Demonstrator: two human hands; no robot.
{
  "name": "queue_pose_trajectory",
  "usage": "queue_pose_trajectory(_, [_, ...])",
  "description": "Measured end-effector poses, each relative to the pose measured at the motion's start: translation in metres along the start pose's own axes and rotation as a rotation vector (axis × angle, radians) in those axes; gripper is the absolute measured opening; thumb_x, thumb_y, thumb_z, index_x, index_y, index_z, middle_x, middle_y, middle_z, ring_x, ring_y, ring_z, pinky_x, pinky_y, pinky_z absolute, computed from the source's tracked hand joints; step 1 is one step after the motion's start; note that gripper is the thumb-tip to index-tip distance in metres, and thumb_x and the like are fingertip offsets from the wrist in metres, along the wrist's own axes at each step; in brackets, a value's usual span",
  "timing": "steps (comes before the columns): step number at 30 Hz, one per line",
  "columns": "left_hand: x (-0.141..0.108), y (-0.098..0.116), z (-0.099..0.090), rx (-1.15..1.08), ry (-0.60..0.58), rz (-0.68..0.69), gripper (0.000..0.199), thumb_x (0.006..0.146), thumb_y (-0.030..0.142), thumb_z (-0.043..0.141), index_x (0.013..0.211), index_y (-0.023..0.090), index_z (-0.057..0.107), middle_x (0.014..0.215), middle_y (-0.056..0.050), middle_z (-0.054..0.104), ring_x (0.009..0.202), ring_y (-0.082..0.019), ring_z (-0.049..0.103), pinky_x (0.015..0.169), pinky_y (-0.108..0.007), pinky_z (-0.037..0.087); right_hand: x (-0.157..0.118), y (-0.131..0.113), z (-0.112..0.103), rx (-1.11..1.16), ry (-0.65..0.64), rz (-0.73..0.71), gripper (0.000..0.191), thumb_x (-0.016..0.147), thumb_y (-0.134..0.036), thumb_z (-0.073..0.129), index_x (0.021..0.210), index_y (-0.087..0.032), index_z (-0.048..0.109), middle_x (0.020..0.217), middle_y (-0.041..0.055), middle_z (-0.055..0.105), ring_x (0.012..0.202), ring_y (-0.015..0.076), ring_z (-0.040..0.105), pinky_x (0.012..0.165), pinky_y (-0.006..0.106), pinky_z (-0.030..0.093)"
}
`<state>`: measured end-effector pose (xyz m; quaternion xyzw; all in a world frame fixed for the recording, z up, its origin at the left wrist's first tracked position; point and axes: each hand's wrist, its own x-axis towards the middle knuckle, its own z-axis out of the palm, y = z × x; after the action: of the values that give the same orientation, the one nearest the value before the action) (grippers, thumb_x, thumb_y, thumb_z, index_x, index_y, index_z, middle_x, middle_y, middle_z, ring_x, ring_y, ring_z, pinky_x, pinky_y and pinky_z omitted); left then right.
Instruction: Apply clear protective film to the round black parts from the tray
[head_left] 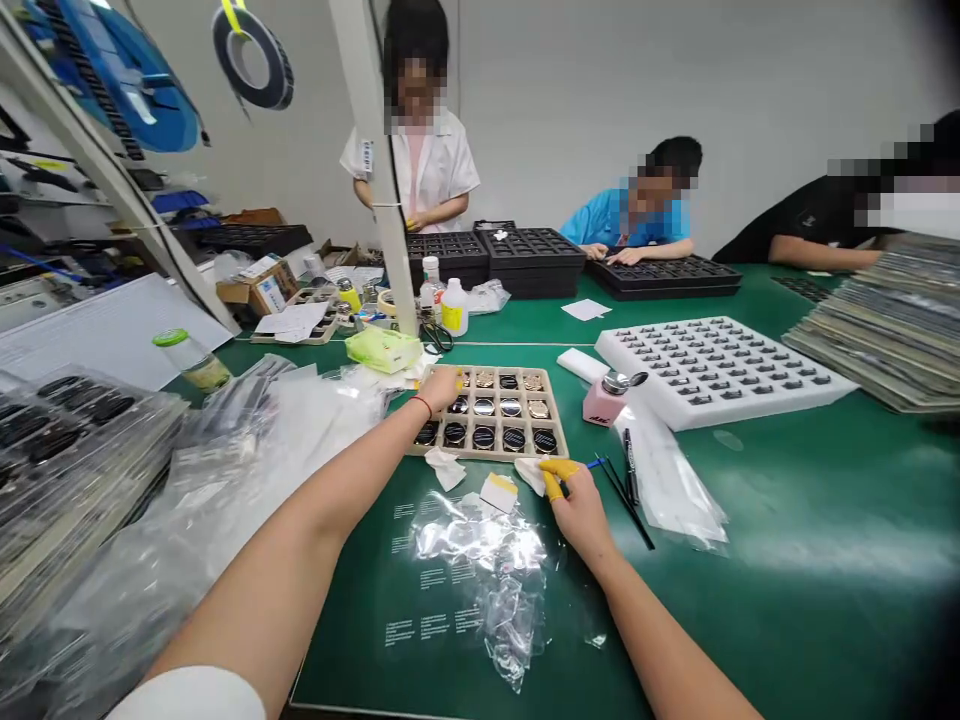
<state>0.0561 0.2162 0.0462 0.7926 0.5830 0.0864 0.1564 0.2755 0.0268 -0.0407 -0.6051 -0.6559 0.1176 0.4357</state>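
A beige compartment tray (564, 420) holds several round watch-like pieces, dark, silver and gold. My left hand (444, 388), with yellow finger covers, reaches to its far left corner compartment. Those fingers are curled downward; what they pinch is hidden. At the tray's near right edge, my right hand (579, 500), also in yellow finger covers, is closed on a crumpled white wipe (531, 474). Another white wipe (445, 468) lies in front of the tray, beside a small white pad with a yellow edge (499, 492). Crumpled clear film (510, 590) is spread nearer to me.
A pink pump bottle (604, 402) stands right of the tray, near pens (631, 468) and clear bags (671, 480). A white foam tray (720, 372) holds small parts. Plastic sheets (255, 450) crowd the left. Several co-workers sit or stand behind black trays (532, 265).
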Motion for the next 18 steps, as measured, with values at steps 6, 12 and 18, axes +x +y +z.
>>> queue_pose_trajectory(6, [0.056,-0.003,0.012,0.146,-0.089,-0.028,0.033,0.087,0.031,0.054,0.116,0.015,0.053,0.116,-0.009,0.057,0.1,-0.021,0.059,0.083,-0.042,0.051,0.002,-0.008,-0.004,-0.003,-0.038,0.008,0.024,0.083,-0.023,0.045,0.092,-0.02,0.068,0.096,0.0114,0.064,0.099,0.0257,0.051,0.088,0.045,0.044])
queue_pose_trajectory(12, [0.052,-0.004,0.002,0.175,-0.026,-0.026,0.028,0.085,0.029,0.057,0.108,0.013,0.057,0.11,-0.009,0.058,0.097,-0.021,0.059,0.082,-0.039,0.05,0.002,-0.009,-0.007,0.013,-0.033,0.032,0.023,0.083,-0.024,0.047,0.091,-0.02,0.068,0.093,0.0106,0.065,0.097,0.0261,0.052,0.087,0.045,0.044])
queue_pose_trajectory(18, [-0.049,0.014,0.007,0.135,0.15,0.126,0.018,0.086,0.025,0.05,0.098,0.014,0.058,0.108,-0.014,0.055,0.104,-0.026,0.054,0.083,-0.035,0.045,0.005,-0.027,-0.003,0.211,-0.05,0.165,0.024,0.083,-0.035,0.05,0.091,-0.021,0.067,0.096,0.0092,0.066,0.096,0.0246,0.057,0.088,0.044,0.044])
